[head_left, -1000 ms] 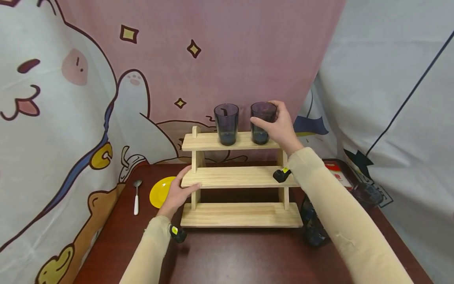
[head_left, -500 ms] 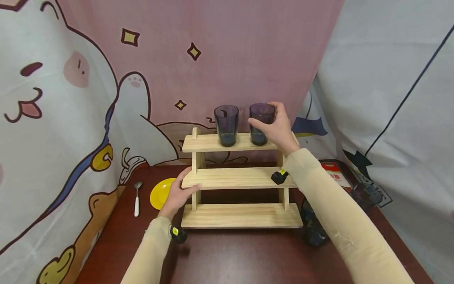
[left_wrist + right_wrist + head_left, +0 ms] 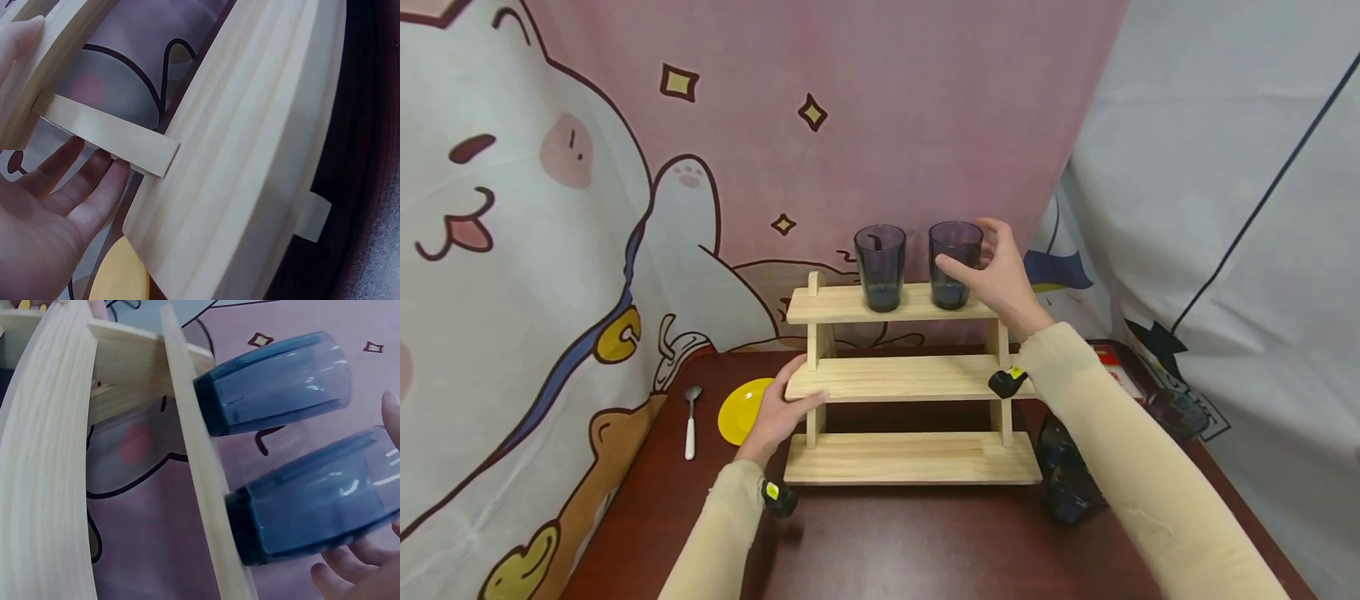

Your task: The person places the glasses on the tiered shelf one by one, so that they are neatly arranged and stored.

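Note:
A three-tier wooden display stand [image 3: 910, 379] stands on the table. My left hand [image 3: 777, 412] grips the left end of its middle shelf, thumb on top; in the left wrist view its fingers [image 3: 103, 181] lie against the side post. Two dark purple-blue tinted drinking glasses stand upright on the top shelf: the left glass [image 3: 881, 271] and the right glass [image 3: 953, 267]. Around the right glass is my right hand [image 3: 1000, 279], its fingers relaxed. Seen from the right wrist, the thumb is apart from that glass, while the fingertips [image 3: 334, 578] are close beside its wall.
On the left of the table [image 3: 880, 542] lie a yellow plate [image 3: 741, 412] and a white-handled spoon [image 3: 690, 425]. Dark glassware [image 3: 1067, 483] sits right of the stand, partly behind my sleeve. Another clear dark item [image 3: 1177, 412] and a red-and-white packet [image 3: 1116, 371] are farther right.
My right hand has loosened around the right glass and shifted slightly right. That glass stays on the top shelf. The left hand keeps its hold on the stand.

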### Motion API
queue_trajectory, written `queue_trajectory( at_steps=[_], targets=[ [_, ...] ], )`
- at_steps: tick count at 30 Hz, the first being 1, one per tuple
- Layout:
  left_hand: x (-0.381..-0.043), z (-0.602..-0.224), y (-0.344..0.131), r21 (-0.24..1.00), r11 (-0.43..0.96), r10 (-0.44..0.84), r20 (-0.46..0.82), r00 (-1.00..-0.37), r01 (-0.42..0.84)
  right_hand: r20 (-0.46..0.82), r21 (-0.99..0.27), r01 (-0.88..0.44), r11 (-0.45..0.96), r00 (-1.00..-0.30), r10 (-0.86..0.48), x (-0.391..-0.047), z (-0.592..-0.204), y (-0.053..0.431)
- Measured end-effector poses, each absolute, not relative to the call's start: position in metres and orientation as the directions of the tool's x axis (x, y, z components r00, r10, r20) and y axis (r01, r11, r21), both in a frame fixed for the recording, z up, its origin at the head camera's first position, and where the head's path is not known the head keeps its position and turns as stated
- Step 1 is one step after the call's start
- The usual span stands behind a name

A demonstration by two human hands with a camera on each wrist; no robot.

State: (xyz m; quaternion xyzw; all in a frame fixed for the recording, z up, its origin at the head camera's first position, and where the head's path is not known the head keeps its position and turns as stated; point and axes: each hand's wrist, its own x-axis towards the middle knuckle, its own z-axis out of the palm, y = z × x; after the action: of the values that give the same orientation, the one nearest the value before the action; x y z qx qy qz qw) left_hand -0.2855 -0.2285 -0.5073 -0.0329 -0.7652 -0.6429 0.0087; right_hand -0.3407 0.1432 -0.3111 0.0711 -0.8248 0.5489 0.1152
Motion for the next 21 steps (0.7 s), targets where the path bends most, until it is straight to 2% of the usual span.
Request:
queue_trajectory(
  at_steps=[11, 18, 21],
  targets=[
    [-0.275, -0.483, -0.224, 0.986, 0.166, 0.057, 0.022, -0.998, 0.031, 0.267, -0.907, -0.268, 0.325, -0.962, -0.051, -0.313, -0.310, 0.183],
    [-0.287, -0.507, -0.229, 0.984, 0.174, 0.036, 0.035, -0.999, 0.041, 0.276, -0.897, -0.278, 0.344, -0.960, -0.057, -0.290, -0.316, 0.210],
    [-0.286, -0.504, -0.229, 0.984, 0.174, 0.037, 0.023, -0.999, 0.029, 0.311, -0.872, -0.305, 0.384, -0.949, -0.046, -0.278, -0.321, 0.221]
  ],
)
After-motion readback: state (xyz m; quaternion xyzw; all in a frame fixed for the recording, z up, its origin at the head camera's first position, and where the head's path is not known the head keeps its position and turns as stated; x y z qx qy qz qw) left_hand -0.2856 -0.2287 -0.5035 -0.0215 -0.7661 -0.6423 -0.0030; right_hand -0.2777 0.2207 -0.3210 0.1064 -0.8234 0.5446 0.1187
